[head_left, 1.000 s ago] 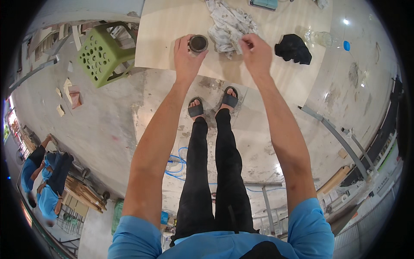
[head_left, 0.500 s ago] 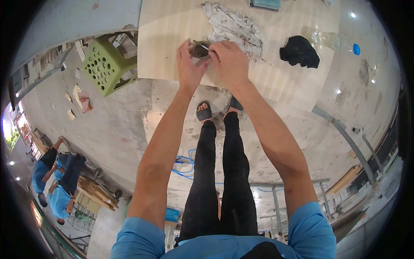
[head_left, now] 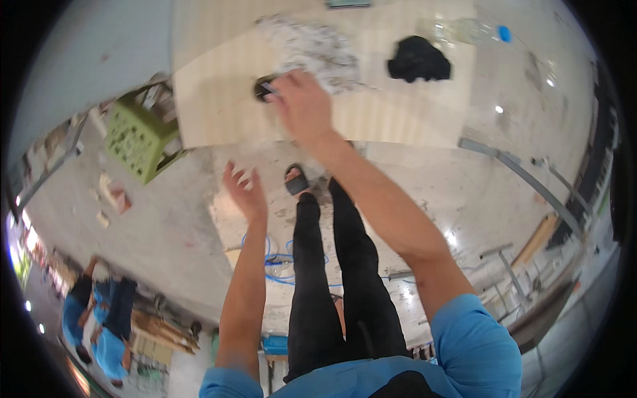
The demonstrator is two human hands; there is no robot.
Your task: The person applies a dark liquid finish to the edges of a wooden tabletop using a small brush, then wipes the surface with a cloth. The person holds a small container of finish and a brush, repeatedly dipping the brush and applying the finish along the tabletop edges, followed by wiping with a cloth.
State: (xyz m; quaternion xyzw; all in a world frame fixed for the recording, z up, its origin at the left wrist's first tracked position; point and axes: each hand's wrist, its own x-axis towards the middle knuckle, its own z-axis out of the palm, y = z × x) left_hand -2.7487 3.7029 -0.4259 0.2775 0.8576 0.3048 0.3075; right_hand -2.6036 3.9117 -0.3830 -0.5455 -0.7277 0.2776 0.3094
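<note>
Pinching hand: the right hand [head_left: 302,105], over the table [head_left: 215,116], wrist toward the person, fingertips turned left.
Right fingers: thumb and fingertips almost together, seemingly gripping a thin pale stick [head_left: 270,87]; the exact hold is blurred.
Stick axis: slants from the fingertips leftward and slightly away from the person, its free end pointing over the cup [head_left: 259,91]; whether it dips inside or only crosses above, I cannot tell.
Cup place: on the table, left of its middle, at the left of the right fingertips and partly hidden by them; touching or apart is unclear.
Cup axis: dark and round, seemingly upright, mouth toward the camera; no long side shows.
Nearer hand: the right, clearly; the left hand [head_left: 246,194] is well apart, over the floor short of the table's near edge.
Left fingers: loosely spread and bent, nothing visible between them.
Beyond the right hand: a white rag [head_left: 322,50], crumpled.
</note>
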